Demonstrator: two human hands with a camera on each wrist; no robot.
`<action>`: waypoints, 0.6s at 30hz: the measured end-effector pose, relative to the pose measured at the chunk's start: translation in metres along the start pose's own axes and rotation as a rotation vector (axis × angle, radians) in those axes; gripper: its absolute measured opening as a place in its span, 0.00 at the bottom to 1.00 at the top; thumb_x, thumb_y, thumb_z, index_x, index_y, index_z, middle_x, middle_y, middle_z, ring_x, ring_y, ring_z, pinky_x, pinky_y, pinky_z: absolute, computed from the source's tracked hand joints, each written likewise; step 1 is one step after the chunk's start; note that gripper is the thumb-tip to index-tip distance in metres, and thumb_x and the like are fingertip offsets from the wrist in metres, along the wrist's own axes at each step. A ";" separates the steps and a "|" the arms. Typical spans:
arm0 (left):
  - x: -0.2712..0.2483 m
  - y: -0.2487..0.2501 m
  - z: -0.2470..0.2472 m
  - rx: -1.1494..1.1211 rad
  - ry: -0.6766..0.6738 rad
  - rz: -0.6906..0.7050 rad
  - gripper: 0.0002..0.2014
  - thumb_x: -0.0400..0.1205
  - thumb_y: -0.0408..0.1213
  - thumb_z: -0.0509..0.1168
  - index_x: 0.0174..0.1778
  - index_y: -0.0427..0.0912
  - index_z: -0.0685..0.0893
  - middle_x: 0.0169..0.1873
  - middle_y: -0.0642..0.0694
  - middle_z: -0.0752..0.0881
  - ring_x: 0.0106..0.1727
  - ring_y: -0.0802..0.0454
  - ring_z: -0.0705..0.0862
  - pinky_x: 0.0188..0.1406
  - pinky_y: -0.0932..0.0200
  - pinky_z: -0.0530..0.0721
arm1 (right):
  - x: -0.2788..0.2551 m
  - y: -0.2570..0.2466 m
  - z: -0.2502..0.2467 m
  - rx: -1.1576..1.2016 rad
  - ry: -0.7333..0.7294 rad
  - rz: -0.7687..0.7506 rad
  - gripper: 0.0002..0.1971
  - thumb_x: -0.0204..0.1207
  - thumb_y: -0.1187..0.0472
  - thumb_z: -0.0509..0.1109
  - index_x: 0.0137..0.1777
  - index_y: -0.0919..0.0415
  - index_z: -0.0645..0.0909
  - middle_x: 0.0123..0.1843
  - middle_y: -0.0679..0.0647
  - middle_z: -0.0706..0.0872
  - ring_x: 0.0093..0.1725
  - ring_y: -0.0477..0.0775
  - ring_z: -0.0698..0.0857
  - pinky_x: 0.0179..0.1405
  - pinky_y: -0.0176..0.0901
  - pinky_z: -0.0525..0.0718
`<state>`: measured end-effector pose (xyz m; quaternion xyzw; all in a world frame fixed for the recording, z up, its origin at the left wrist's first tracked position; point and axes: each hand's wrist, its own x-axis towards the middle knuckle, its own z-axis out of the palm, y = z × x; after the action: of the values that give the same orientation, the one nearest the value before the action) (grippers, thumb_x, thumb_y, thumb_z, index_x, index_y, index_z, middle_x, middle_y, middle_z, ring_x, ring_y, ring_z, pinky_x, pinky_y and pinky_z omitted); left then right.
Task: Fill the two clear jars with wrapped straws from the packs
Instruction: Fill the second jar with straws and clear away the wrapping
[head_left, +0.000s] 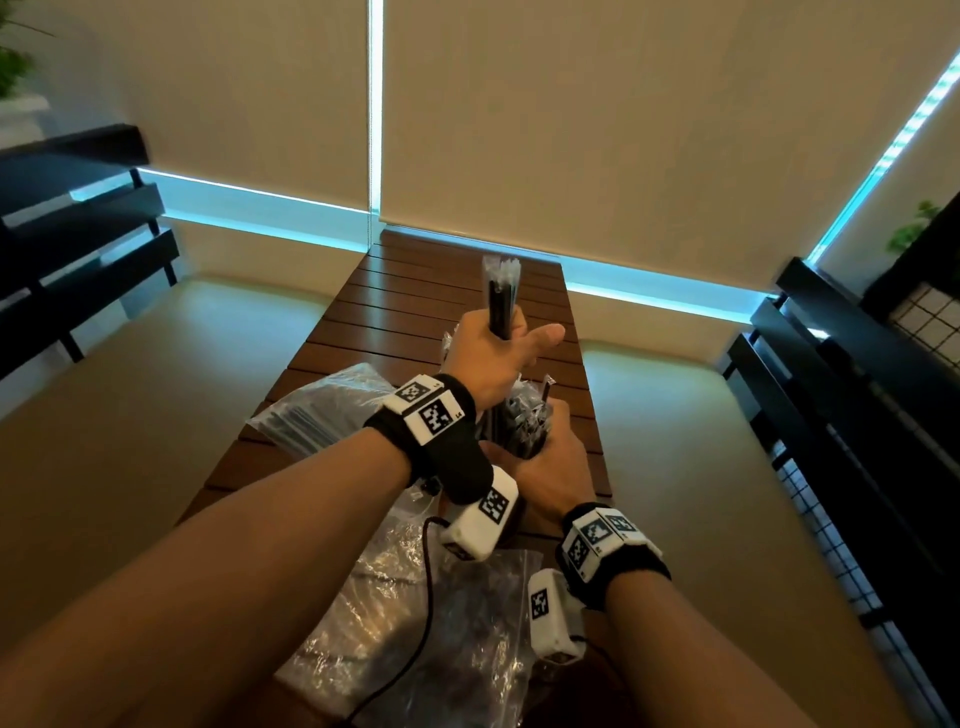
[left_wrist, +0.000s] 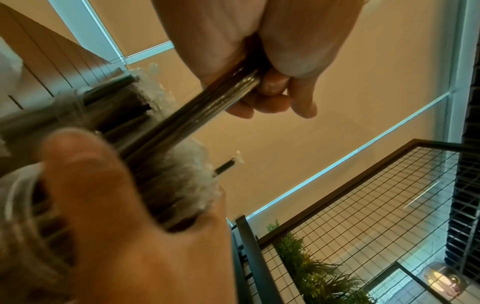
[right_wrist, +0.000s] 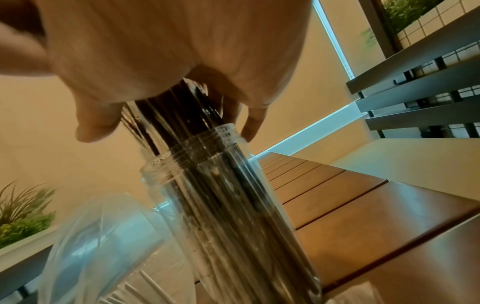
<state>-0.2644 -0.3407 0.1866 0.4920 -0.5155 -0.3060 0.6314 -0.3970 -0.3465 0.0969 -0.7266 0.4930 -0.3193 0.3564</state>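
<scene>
Inserting straws (head_left: 500, 296) upright into jar (right_wrist: 233, 205) | left hand (head_left: 493, 358) grips straws directly above mouth | right hand (head_left: 556, 467) holds jar

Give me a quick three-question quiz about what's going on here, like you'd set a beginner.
1. True or false: the clear jar is empty.
2. Which hand grips the raised bundle of straws?
3. The table top is: A glass, B wooden slats, C cloth.

Key: 1 false, straws stand in it. 2 the left hand. 3 B.
</scene>
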 end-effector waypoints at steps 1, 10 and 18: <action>-0.001 -0.005 0.000 0.001 -0.005 -0.008 0.23 0.76 0.42 0.76 0.23 0.47 0.68 0.20 0.52 0.72 0.28 0.51 0.78 0.41 0.47 0.83 | 0.001 0.000 0.000 -0.009 0.016 0.006 0.38 0.54 0.35 0.81 0.60 0.43 0.66 0.54 0.42 0.86 0.52 0.46 0.86 0.53 0.50 0.87; -0.015 -0.040 0.011 0.240 -0.070 -0.085 0.19 0.74 0.44 0.77 0.28 0.46 0.72 0.21 0.57 0.76 0.25 0.63 0.78 0.37 0.59 0.80 | 0.007 0.006 0.005 -0.185 0.054 -0.030 0.32 0.62 0.41 0.77 0.50 0.34 0.54 0.46 0.43 0.84 0.43 0.47 0.86 0.40 0.44 0.83; 0.007 -0.004 0.001 0.388 0.020 0.184 0.48 0.67 0.43 0.82 0.77 0.57 0.58 0.56 0.51 0.85 0.52 0.53 0.87 0.57 0.52 0.86 | 0.005 0.011 0.006 -0.196 0.048 -0.008 0.27 0.63 0.45 0.78 0.52 0.44 0.63 0.46 0.41 0.81 0.42 0.49 0.80 0.41 0.44 0.77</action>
<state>-0.2631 -0.3484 0.1857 0.5582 -0.6009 -0.1373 0.5554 -0.3962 -0.3533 0.0853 -0.7520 0.5274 -0.2883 0.2706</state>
